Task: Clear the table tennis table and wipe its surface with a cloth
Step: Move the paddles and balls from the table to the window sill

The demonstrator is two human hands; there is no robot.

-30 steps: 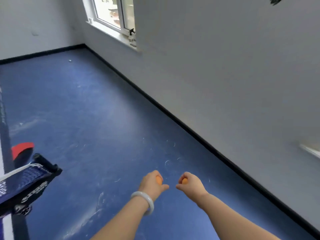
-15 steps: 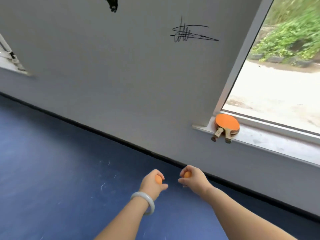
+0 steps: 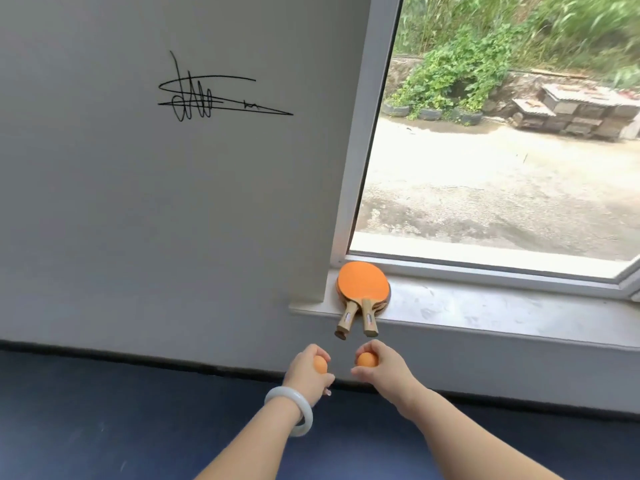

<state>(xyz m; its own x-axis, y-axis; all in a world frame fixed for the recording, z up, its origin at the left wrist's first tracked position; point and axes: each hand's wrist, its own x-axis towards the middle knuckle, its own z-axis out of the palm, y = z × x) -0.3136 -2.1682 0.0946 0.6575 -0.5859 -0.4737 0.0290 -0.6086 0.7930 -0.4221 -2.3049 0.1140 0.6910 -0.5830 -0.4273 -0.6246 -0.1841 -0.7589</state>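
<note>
Head camera footage is anchored by a grey windowsill [image 3: 485,306], against which everything else is placed. Two orange-faced paddles [image 3: 362,284] are stacked at the sill's left end, tight against the corner where the wall [image 3: 138,202] meets the window frame [image 3: 367,133], with their wooden handles [image 3: 348,320] projecting over the sill's front edge. Just below that front edge, directly under the handles, both hands are raised side by side, slightly apart. An orange ball [image 3: 320,365] is enclosed by the curled fingers and thumb of the left hand [image 3: 306,372], and a second orange ball [image 3: 367,359] is gripped the same way by the right hand [image 3: 384,370]; only part of each ball is exposed. Neither ball is touching the sill or the paddles. A pale bangle [image 3: 294,410] is worn on the left wrist. Left of the sill, the wall is marked with a black scribble [image 3: 207,95]. Below the sill, a dark skirting strip [image 3: 138,362] is followed by blue floor [image 3: 104,427]. Beyond the sill, through the glass, a gravel yard [image 3: 502,188] and green bushes [image 3: 450,71] are seen.
</note>
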